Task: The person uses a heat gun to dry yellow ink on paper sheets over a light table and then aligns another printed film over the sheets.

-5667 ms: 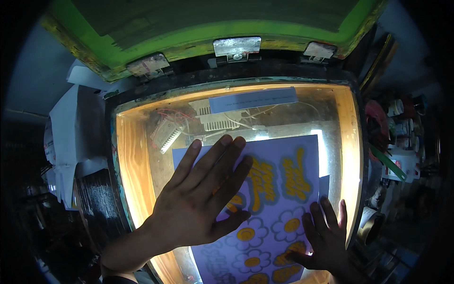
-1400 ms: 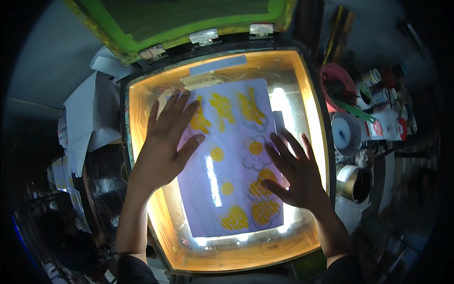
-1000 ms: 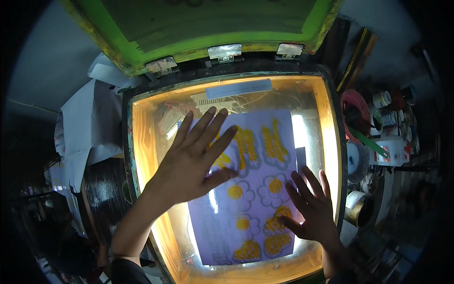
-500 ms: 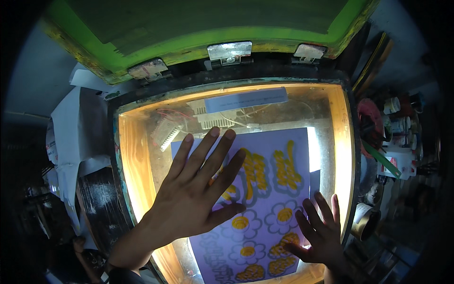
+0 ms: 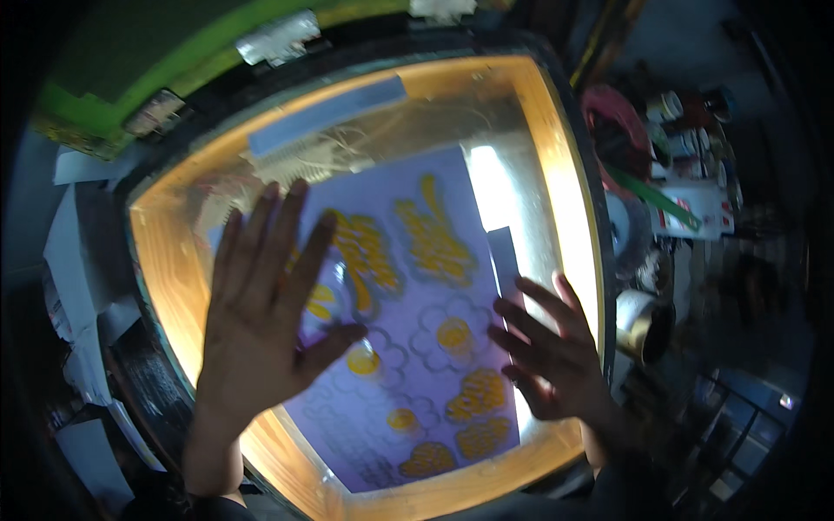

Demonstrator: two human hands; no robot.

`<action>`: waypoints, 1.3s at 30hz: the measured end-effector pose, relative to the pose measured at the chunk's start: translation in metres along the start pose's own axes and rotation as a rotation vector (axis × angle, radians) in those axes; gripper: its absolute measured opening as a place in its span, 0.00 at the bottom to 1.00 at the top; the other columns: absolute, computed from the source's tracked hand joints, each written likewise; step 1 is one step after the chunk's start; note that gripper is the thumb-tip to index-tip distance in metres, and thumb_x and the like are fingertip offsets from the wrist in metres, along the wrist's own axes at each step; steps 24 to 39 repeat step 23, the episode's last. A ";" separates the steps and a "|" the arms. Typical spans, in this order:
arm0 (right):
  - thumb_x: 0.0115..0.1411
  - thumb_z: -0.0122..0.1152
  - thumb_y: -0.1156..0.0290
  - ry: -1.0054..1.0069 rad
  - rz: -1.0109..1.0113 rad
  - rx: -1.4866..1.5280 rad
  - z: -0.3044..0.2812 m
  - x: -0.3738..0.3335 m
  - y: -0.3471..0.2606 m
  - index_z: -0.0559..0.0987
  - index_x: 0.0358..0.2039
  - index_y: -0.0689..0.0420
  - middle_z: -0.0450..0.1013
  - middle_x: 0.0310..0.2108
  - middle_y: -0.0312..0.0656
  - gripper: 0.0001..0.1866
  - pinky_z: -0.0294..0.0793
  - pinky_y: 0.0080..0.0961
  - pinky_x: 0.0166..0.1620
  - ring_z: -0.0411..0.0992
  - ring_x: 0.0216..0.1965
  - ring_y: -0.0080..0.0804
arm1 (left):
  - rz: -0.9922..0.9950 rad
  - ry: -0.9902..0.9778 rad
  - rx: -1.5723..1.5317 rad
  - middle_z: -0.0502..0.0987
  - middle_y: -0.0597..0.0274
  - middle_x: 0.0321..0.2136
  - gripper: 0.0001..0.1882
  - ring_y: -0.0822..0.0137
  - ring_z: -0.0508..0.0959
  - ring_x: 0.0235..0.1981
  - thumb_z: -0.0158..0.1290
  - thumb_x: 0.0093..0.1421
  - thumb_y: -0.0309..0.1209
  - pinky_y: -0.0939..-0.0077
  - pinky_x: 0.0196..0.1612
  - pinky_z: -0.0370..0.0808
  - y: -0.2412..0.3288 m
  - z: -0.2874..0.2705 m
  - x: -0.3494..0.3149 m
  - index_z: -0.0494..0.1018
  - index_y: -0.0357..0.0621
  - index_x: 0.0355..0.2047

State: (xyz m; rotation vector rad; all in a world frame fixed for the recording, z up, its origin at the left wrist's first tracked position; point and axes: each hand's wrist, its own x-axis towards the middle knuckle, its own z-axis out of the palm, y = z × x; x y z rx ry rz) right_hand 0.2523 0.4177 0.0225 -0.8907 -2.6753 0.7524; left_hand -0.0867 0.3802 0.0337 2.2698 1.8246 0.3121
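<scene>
A purple sheet (image 5: 417, 343) with yellow and grey flower and lettering-like designs lies on the glass top of a lit wooden light box (image 5: 165, 286). Across the sheet's left part, my left hand (image 5: 256, 326) is laid flat with fingers stretched out, covering some of the yellow print. My right hand (image 5: 556, 360) is at the sheet's right edge, fingers spread and slightly bent, holding nothing. Whether its fingertips touch the sheet or glass is unclear. Just above those fingertips, a narrow dark blue-grey strip (image 5: 503, 256) sits along the sheet's edge.
A blue-grey strip (image 5: 330, 113) lies along the box's far side. Beyond it is a green-faced frame (image 5: 95, 78) with metal clamps (image 5: 278, 37). White paper (image 5: 82, 260) hangs at the left. Jars, a white container (image 5: 695, 204) and a green stick-like tool (image 5: 651, 195) crowd the right.
The view has turned and shifted, so the box appears lower left and tilted. My right hand has moved off the lower yellow print toward the sheet's right edge. My left hand stays flat over the sheet.
</scene>
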 end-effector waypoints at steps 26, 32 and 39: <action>0.60 0.62 0.31 -0.168 0.037 -0.279 0.009 0.008 -0.011 0.64 0.74 0.43 0.50 0.78 0.48 0.48 0.43 0.70 0.73 0.47 0.78 0.55 | 0.029 0.059 0.051 0.55 0.43 0.74 0.46 0.40 0.56 0.75 0.63 0.60 0.57 0.39 0.75 0.51 0.006 0.001 -0.012 0.63 0.44 0.71; 0.60 0.62 0.31 -0.168 0.037 -0.279 0.009 0.008 -0.011 0.64 0.74 0.43 0.50 0.78 0.48 0.48 0.43 0.70 0.73 0.47 0.78 0.55 | 0.029 0.059 0.051 0.55 0.43 0.74 0.46 0.40 0.56 0.75 0.63 0.60 0.57 0.39 0.75 0.51 0.006 0.001 -0.012 0.63 0.44 0.71; 0.60 0.62 0.31 -0.168 0.037 -0.279 0.009 0.008 -0.011 0.64 0.74 0.43 0.50 0.78 0.48 0.48 0.43 0.70 0.73 0.47 0.78 0.55 | 0.029 0.059 0.051 0.55 0.43 0.74 0.46 0.40 0.56 0.75 0.63 0.60 0.57 0.39 0.75 0.51 0.006 0.001 -0.012 0.63 0.44 0.71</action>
